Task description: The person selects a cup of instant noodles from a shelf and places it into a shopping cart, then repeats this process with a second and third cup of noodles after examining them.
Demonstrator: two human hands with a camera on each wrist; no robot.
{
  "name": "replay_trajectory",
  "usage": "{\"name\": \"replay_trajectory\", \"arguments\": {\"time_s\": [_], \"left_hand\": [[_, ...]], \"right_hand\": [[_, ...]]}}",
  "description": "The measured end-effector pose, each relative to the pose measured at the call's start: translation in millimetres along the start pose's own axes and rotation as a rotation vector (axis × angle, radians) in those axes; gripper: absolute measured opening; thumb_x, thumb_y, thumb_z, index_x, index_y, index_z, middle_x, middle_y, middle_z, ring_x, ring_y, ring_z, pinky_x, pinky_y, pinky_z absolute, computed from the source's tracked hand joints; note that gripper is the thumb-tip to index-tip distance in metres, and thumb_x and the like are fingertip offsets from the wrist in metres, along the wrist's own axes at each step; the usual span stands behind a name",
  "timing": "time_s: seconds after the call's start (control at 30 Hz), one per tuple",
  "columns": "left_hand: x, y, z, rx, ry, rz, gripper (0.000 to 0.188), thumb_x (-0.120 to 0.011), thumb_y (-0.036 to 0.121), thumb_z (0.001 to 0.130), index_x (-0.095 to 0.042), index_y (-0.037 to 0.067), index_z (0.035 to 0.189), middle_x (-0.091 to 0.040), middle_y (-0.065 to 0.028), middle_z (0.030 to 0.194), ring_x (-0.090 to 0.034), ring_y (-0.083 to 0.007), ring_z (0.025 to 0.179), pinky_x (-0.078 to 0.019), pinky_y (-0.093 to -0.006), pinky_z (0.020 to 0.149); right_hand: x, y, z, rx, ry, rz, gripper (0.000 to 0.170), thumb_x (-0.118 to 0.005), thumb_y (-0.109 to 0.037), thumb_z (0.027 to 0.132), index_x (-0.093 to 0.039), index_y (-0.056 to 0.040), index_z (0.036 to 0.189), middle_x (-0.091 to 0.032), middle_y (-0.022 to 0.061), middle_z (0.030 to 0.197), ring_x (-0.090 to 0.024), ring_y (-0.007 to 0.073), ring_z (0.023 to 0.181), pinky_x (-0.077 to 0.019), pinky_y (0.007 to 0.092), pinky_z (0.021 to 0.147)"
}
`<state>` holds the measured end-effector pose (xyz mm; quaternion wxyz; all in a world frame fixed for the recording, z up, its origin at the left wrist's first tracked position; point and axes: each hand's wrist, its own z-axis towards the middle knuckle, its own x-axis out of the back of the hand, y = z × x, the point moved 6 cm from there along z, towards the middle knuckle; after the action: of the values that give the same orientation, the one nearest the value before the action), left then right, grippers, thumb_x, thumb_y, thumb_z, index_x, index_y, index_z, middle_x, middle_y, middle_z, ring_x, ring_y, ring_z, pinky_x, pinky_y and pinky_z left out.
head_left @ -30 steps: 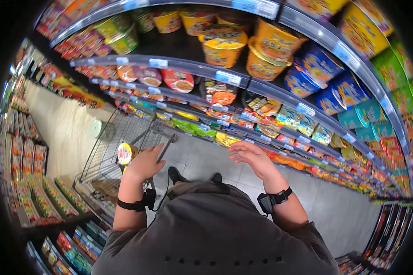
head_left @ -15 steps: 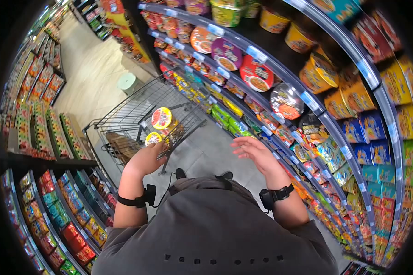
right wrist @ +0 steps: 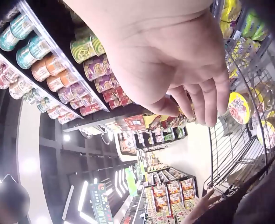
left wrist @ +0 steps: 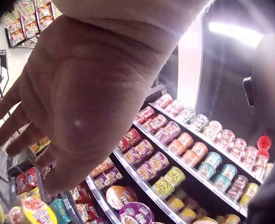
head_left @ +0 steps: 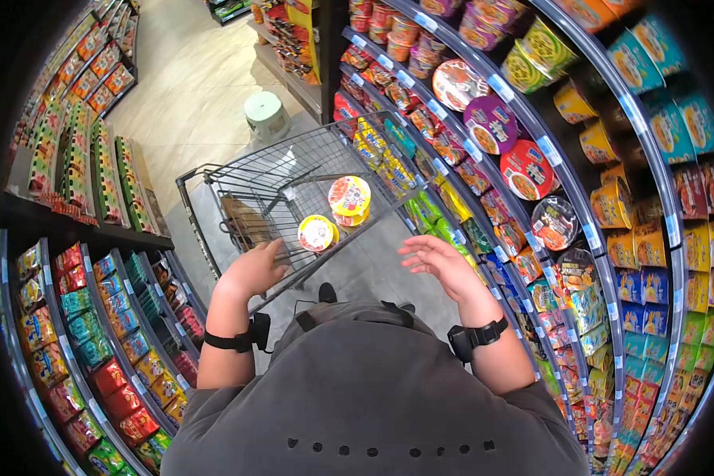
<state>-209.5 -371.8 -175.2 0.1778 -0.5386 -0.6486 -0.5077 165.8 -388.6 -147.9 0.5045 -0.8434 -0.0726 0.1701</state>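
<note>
My left hand [head_left: 254, 274] hangs in the air by the near side of a wire shopping cart [head_left: 250, 178], fingers relaxed and empty. To the right of the cart, my right hand [head_left: 443, 270] is held up with loosely spread fingers and nothing in it. Inside the cart are yellow-rimmed noodle cups, one nearer [head_left: 317, 234] and others stacked [head_left: 349, 197] beyond it. A brown item [head_left: 244, 220] lies at the cart's left end. The left wrist view shows the bare palm [left wrist: 81, 98]; the right wrist view shows the other palm [right wrist: 175, 65], also empty.
Shelves with noodle bowls [head_left: 527, 169] and packets curve along the right. Lower shelves of bagged goods [head_left: 121, 386] stand at the left. A pale green stool [head_left: 266, 116] is on the floor beyond the cart.
The view has swung left, so the cart now sits nearer the centre with its cups in plain sight, and the shelves have shifted right. Both hands keep nearly the same pose.
</note>
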Motion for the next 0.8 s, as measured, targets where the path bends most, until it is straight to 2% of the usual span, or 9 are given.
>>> {"name": "replay_trajectory", "arguments": {"time_s": [0.13, 0.2, 0.23, 0.33, 0.6, 0.8], "left_hand": [[18, -34, -5, 0.052, -0.014, -0.020, 0.065, -0.068, 0.031, 0.095, -0.046, 0.004, 0.150, -0.061, -0.0251, 0.137, -0.062, -0.0420, 0.122, -0.0509, -0.0466, 0.103], [23, -56, -4, 0.140, -0.056, -0.059, 0.065, -0.068, 0.028, 0.096, -0.044, 0.005, 0.152, -0.058, -0.0260, 0.142, -0.058, -0.0423, 0.128, -0.0481, -0.0453, 0.107], [27, -60, -3, 0.170, -0.046, -0.036, 0.065, -0.069, 0.027, 0.095, -0.045, 0.004, 0.152, -0.060, -0.0253, 0.139, -0.059, -0.0424, 0.126, -0.0484, -0.0452, 0.107], [24, -77, 6, 0.127, -0.033, -0.034, 0.065, -0.069, 0.027, 0.095, -0.045, 0.005, 0.152, -0.061, -0.0251, 0.138, -0.059, -0.0425, 0.126, -0.0485, -0.0451, 0.106], [11, -77, 40, 0.081, -0.086, -0.087, 0.066, -0.067, 0.030, 0.095, -0.046, 0.004, 0.151, -0.061, -0.0258, 0.138, -0.060, -0.0413, 0.126, -0.0498, -0.0454, 0.105], [2, -78, 78, 0.100, -0.144, -0.086, 0.066, -0.067, 0.033, 0.094, -0.047, 0.004, 0.151, -0.060, -0.0265, 0.140, -0.059, -0.0409, 0.128, -0.0488, -0.0450, 0.107]], "right_hand": [[-30, -5, 26, -0.022, -0.002, -0.010, 0.036, -0.055, -0.021, 0.105, -0.059, -0.0048, 0.137, -0.066, 0.0110, 0.133, -0.066, 0.0219, 0.115, -0.0511, 0.0348, 0.097], [-42, -9, 36, -0.036, 0.002, -0.028, 0.036, -0.055, -0.021, 0.105, -0.059, -0.0047, 0.137, -0.066, 0.0111, 0.133, -0.067, 0.0215, 0.115, -0.0512, 0.0347, 0.096], [-47, -10, 40, -0.045, 0.001, -0.048, 0.035, -0.055, -0.021, 0.106, -0.059, -0.0047, 0.137, -0.066, 0.0113, 0.133, -0.067, 0.0212, 0.114, -0.0513, 0.0346, 0.096], [-52, -11, 48, -0.053, 0.007, -0.055, 0.035, -0.053, -0.020, 0.106, -0.059, -0.0046, 0.137, -0.066, 0.0119, 0.132, -0.067, 0.0209, 0.114, -0.0518, 0.0338, 0.095], [-27, -3, 82, -0.129, 0.046, -0.014, 0.033, -0.053, -0.021, 0.107, -0.060, -0.0055, 0.136, -0.069, 0.0107, 0.126, -0.068, 0.0197, 0.111, -0.0528, 0.0320, 0.093], [12, 12, 138, -0.203, 0.049, -0.038, 0.028, -0.051, -0.018, 0.106, -0.062, -0.0044, 0.128, -0.068, 0.0094, 0.127, -0.067, 0.0205, 0.115, -0.0535, 0.0330, 0.093]]}}
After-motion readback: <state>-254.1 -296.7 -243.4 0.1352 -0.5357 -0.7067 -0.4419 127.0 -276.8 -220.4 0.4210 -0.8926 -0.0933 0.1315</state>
